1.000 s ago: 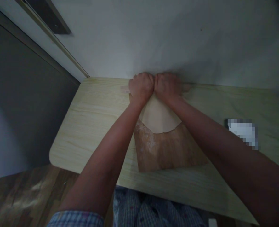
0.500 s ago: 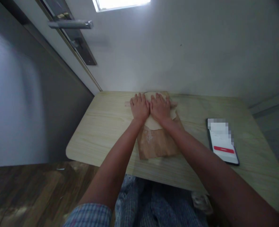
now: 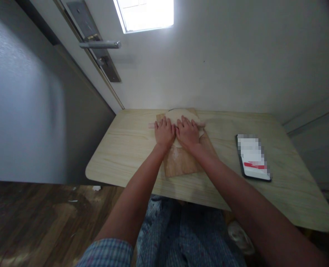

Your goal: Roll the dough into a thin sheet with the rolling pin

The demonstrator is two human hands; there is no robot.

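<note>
A thin wooden rolling pin [image 3: 200, 125] lies crosswise over a pale, flat sheet of dough [image 3: 182, 112]. My left hand [image 3: 165, 131] presses on the left part of the pin, with its fingers draped over it. My right hand [image 3: 187, 131] does the same on the right part, its thumb close to the left one. Both pin ends stick out past the hands. Under the dough is a brown wooden board [image 3: 182, 163] with a white floury smear near its front. The middle of the pin is hidden by my hands.
A phone [image 3: 253, 157] with a lit screen lies right of the board on the light wooden table [image 3: 125, 148]. A white door with a metal handle [image 3: 100, 45] and a bright window [image 3: 146, 15] stands behind. White scraps [image 3: 96, 188] lie on the wooden floor [image 3: 47, 222].
My hands have drawn the rolling pin a little towards me over the dough, so more dough shows beyond my fingers. The camera view has tilted up slightly.
</note>
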